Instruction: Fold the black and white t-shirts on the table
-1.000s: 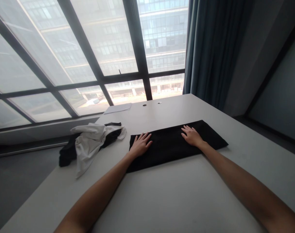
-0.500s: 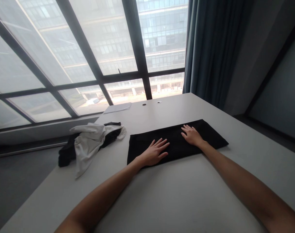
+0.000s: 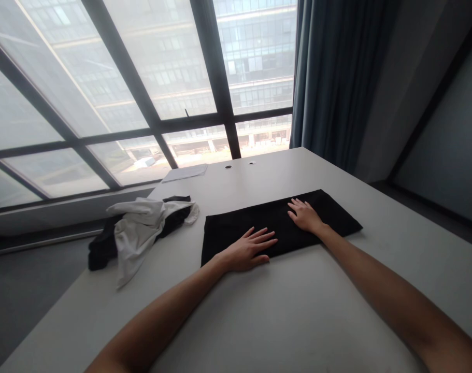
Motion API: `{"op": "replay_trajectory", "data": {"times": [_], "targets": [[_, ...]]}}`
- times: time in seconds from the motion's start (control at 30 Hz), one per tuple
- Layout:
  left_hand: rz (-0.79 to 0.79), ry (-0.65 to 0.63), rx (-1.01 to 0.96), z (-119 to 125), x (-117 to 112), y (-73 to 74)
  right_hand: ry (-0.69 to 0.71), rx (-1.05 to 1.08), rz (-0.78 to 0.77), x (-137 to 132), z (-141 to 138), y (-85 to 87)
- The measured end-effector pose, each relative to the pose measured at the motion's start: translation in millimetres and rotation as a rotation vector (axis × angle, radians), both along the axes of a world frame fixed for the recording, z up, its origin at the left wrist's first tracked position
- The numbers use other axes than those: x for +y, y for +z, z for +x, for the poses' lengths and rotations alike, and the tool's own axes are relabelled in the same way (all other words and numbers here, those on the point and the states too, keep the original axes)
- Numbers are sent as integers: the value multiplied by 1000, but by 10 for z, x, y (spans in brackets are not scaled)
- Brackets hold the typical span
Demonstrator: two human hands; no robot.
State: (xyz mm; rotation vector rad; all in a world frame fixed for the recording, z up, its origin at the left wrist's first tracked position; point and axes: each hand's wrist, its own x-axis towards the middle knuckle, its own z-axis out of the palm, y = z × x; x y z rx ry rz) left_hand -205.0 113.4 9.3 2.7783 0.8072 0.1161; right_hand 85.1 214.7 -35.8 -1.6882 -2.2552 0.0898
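A black cloth (image 3: 228,230), folded into a long flat strip, lies across the middle of the white table (image 3: 298,321). My left hand (image 3: 248,249) rests flat on the near edge of the strip, fingers spread and pointing right. My right hand (image 3: 304,215) lies flat on the strip further right, fingers stretched out toward the window. Neither hand holds anything.
A heap of white and black clothes (image 3: 138,230) sits at the table's left edge, partly hanging over it. A sheet of paper (image 3: 184,172) lies at the far edge near two cable holes. Big windows stand behind, and a dark curtain (image 3: 332,77) hangs at the right.
My left hand has slid right and toward me along the black cloth, from its left end to near the middle. My right hand has stayed in place.
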Motion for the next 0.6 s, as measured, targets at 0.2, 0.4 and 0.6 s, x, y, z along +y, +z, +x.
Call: {"op": "replay_trajectory", "data": {"times": [0.2, 0.4, 0.6], "targets": [[18, 2, -16, -8, 12, -23, -3, -8, -6, -2, 0, 15], [8, 18, -4, -2, 7, -14, -3, 1, -6, -4, -3, 13], [3, 23, -10, -4, 6, -18, -5, 6, 1, -7, -3, 12]]}}
